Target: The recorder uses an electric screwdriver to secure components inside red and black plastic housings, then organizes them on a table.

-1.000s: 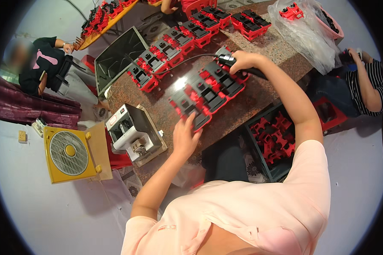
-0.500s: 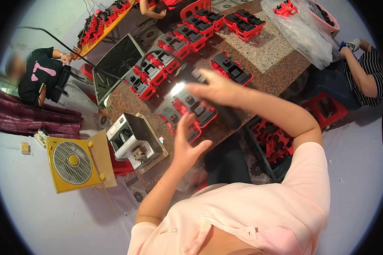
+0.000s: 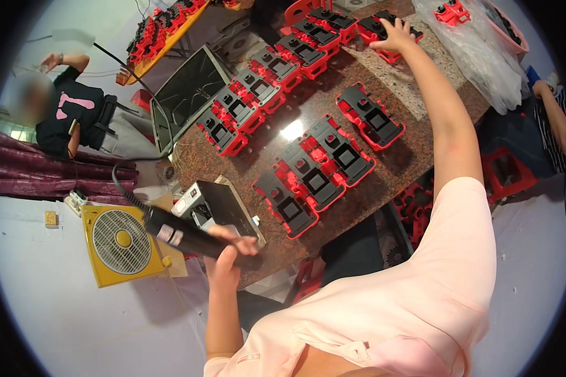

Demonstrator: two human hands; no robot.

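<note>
My left hand point(image 3: 227, 256) is wrapped round a black electric screwdriver point(image 3: 181, 234), a thick cylinder with a cord at its upper end. Its tip is hidden or blurred beside the hand. Stretched far across the table, my right hand point(image 3: 397, 36) rests with spread fingers on a red-and-black plastic assembly point(image 3: 374, 28) at the far right. Between my arms lies a near row of similar assemblies point(image 3: 314, 181), red frames with black covers. One more assembly point(image 3: 369, 116) sits apart, right of that row. Along the table's far side runs a longer row of assemblies point(image 3: 256, 88).
A white-and-black machine point(image 3: 223, 207) stands at the table's left corner, near a yellow box fan point(image 3: 121, 245). A dark-framed panel point(image 3: 188, 94) leans behind the far row. Clear plastic bags point(image 3: 478, 60) lie far right. Two other people are around the table.
My left hand has drawn back left and now holds the screwdriver. My right hand has moved from above the near row to the far-right assembly. The view has shifted.
</note>
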